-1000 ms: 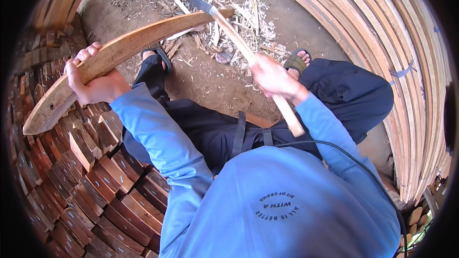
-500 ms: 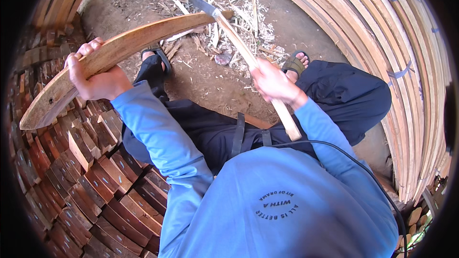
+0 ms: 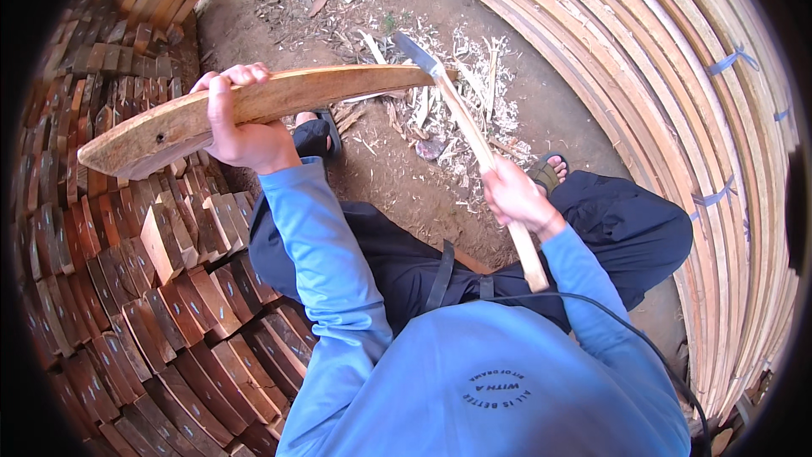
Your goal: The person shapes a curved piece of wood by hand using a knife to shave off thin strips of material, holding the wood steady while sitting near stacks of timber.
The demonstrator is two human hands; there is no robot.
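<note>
My left hand [image 3: 252, 129] is wrapped round a long, curved wooden board [image 3: 292, 95] near its broad left end, the thumb across its face. A small dark hole shows close to that end. The board tapers to the right, over wood shavings [image 3: 465, 85] on the ground. In my right hand [image 3: 518, 195] is the pale wooden handle of a hatchet [image 3: 468, 124], gripped partway along. The hatchet's grey metal head [image 3: 416, 52] is at the board's narrow right tip; whether they touch, I cannot tell.
Stacked short wood blocks [image 3: 182, 313] fill the left side. Long curved planks [image 3: 643, 59], bound with blue ties, line the right. My sandaled feet stand apart on the dirt floor [image 3: 397, 178]. A black cable [image 3: 630, 322] runs across my blue shirt.
The whole view has shifted, with the ground appearing lower and farther right. My left hand and the board's broad end have swung away from me; the board lies more level across the view.
</note>
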